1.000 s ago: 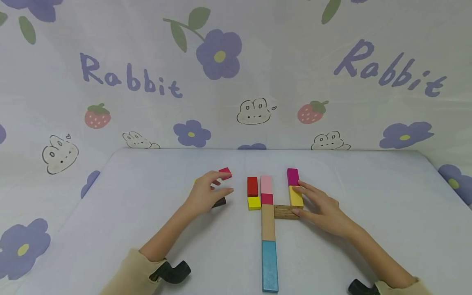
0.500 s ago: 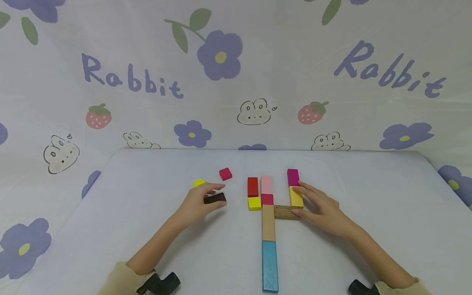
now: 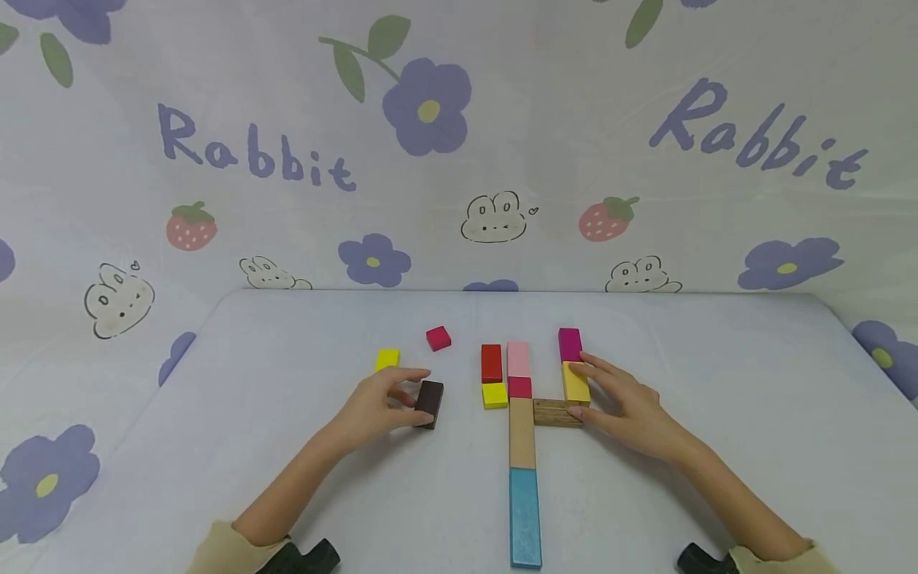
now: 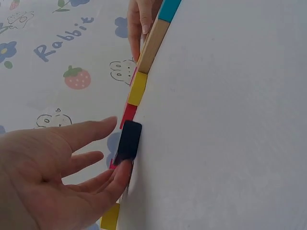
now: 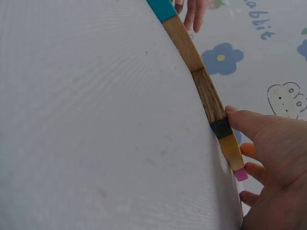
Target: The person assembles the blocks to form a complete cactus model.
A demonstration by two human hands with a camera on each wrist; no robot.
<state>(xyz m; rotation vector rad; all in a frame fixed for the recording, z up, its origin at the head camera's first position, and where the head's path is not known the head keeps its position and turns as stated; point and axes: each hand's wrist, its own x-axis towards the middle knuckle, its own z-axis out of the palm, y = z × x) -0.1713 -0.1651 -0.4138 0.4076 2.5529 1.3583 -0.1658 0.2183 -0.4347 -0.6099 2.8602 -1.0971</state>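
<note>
My left hand (image 3: 374,408) is at a black block (image 3: 430,402) lying on the table, its long side pointing toward me. The thumb overlaps the block's near end, and in the left wrist view a fingertip touches the far end of the black block (image 4: 129,139). My right hand (image 3: 631,410) rests with relaxed fingers along a yellow-orange block (image 3: 576,383) and up to a magenta block (image 3: 570,344). Its thumb touches the right end of a brown wood-grain block (image 3: 554,412). In the right wrist view the right hand (image 5: 276,163) stays beside this row.
A line of blocks runs toward me: pink (image 3: 518,359), crimson (image 3: 519,388), tan (image 3: 522,433), blue (image 3: 526,518). Left of it sit a red block (image 3: 491,363) and a yellow block (image 3: 495,395). A loose crimson block (image 3: 438,339) and another yellow block (image 3: 388,358) lie near my left hand.
My left hand has moved from beside the loose crimson block down to the black block, which has turned from crosswise to lengthwise. My right hand has stayed in place.
</note>
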